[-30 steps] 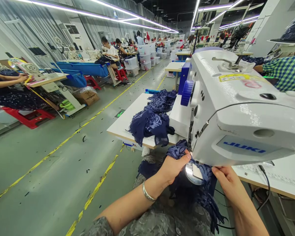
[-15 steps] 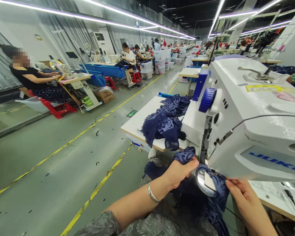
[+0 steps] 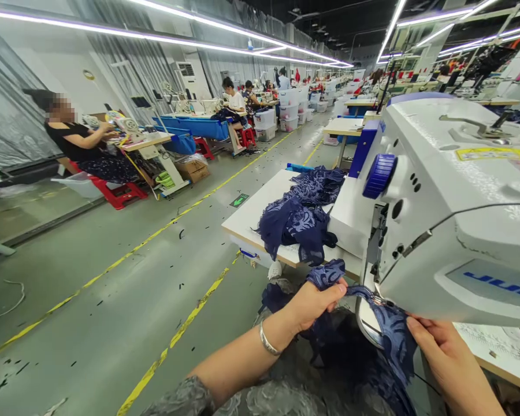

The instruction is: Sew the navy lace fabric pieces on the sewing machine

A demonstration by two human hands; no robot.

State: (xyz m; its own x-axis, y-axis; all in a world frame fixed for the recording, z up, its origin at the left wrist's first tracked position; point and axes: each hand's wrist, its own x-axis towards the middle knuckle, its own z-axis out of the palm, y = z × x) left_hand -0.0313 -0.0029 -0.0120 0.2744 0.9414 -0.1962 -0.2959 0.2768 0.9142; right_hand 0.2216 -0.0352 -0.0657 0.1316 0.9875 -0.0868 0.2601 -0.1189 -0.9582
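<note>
Navy patterned fabric [image 3: 396,329] runs across the narrow metal bed [image 3: 367,319] of a white sewing machine [image 3: 442,225], under its needle area. On the near left of that bed, my left hand [image 3: 314,303] pinches a gathered part of the fabric between thumb and fingers; a silver bangle circles the wrist. Right of the bed, my right hand [image 3: 437,341] grips the fabric's edge, its fingertips partly hidden behind the cloth. The rest of the fabric hangs down over my lap. The needle itself is too small to make out.
More navy fabric pieces [image 3: 297,222] lie heaped on the white table [image 3: 253,208] beyond my left hand. A blue handwheel [image 3: 379,175] sticks out of the machine. On the left, a co-worker [image 3: 75,136] sits at another machine across an aisle marked with yellow lines [image 3: 173,222].
The whole view has shifted, so the machine appears farther right. My left hand is now farther from the needle area, with a stretch of fabric showing between them. Both hands keep their hold.
</note>
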